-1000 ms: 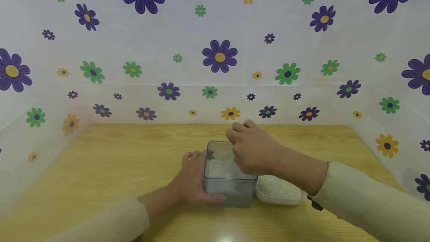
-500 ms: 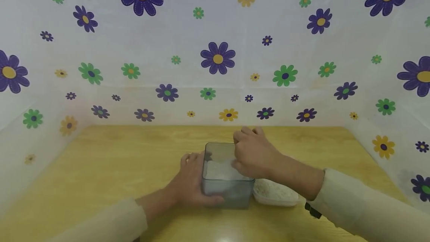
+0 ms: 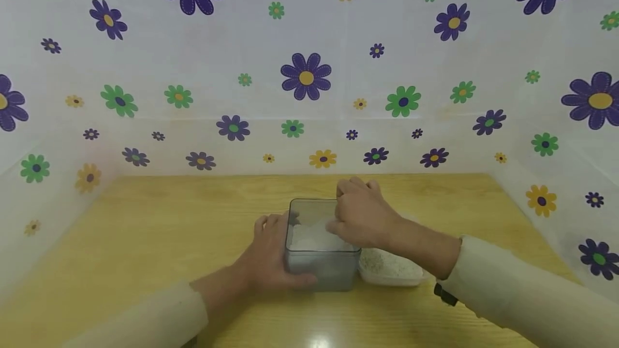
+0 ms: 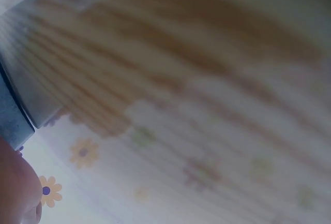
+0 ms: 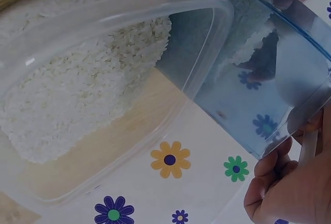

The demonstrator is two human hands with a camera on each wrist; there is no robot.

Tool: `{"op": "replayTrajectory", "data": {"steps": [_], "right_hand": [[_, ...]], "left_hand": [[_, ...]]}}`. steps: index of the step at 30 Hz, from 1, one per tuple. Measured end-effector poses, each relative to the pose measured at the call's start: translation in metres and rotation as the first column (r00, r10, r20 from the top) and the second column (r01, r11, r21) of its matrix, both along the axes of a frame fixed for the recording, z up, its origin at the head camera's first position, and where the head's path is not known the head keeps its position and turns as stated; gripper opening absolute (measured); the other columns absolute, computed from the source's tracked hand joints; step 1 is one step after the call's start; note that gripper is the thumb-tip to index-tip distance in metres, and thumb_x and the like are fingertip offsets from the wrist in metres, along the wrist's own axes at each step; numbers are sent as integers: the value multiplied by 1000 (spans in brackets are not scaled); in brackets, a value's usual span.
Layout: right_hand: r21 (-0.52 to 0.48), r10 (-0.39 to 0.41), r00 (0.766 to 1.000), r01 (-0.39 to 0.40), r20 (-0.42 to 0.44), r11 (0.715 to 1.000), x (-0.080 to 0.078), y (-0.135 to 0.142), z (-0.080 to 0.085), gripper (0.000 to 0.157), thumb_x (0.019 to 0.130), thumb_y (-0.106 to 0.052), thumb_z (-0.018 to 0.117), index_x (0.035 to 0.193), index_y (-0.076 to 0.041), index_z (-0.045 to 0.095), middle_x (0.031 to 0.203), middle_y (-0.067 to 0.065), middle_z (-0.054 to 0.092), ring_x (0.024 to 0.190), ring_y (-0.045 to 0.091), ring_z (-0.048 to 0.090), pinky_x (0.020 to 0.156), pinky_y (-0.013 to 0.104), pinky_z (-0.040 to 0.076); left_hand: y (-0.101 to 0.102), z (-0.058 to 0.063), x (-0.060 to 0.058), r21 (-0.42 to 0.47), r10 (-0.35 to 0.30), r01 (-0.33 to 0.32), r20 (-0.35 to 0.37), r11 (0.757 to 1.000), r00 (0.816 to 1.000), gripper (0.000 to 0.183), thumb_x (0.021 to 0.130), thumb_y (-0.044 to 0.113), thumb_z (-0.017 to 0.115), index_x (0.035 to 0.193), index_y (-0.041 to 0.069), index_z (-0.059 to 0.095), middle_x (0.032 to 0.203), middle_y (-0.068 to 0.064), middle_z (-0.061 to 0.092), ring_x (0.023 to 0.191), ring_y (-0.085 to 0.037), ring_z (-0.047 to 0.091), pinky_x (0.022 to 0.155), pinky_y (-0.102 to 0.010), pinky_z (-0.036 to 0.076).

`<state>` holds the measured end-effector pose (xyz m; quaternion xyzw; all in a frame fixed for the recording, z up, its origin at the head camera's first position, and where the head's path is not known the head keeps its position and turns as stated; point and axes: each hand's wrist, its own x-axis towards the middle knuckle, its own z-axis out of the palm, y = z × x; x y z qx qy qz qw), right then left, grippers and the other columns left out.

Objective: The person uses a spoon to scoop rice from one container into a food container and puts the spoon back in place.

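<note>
A smoky blue, clear-walled square container [image 3: 321, 270] of white rice [image 3: 314, 236] stands on the wooden table. My left hand [image 3: 268, 256] grips its left side, thumb along the front wall and fingers round the back. Over the container's right rim, my right hand [image 3: 367, 216] curls round the pale handle [image 5: 309, 149] of a translucent white scoop [image 5: 302, 76]. Through the wall in the right wrist view, the scoop's rounded part shows inside the container. Just right of the container, partly under my right forearm, sits a shallow clear plastic tub [image 3: 391, 278] with more rice [image 5: 88, 89] in it.
The wooden table [image 3: 169, 230] runs back to a white cloth [image 3: 261, 42] printed with purple, green and yellow flowers. The cloth also closes in both sides. The tub stands right against the container's right side.
My right hand has shifted slightly rightward relative to the container, still holding the scoop. My left hand keeps its grip on the container. The whole head view has shifted a little.
</note>
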<state>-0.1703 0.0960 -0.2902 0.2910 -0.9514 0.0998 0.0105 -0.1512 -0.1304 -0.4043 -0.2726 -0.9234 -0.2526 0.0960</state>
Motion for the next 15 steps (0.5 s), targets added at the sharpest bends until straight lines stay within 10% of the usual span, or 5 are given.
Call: {"op": "replayTrajectory", "data": {"steps": [15], "right_hand": [[-132, -33, 996, 44, 84, 990, -3, 13, 2, 47, 89, -33, 70, 48, -16, 56, 92, -2, 54, 96, 19, 45, 79, 40, 28]], "left_hand": [[1, -2, -5, 6, 6, -6, -26, 1000, 1000, 119, 64, 83, 68, 147, 4, 34, 130, -8, 53, 118, -24, 47, 104, -49, 23]]}}
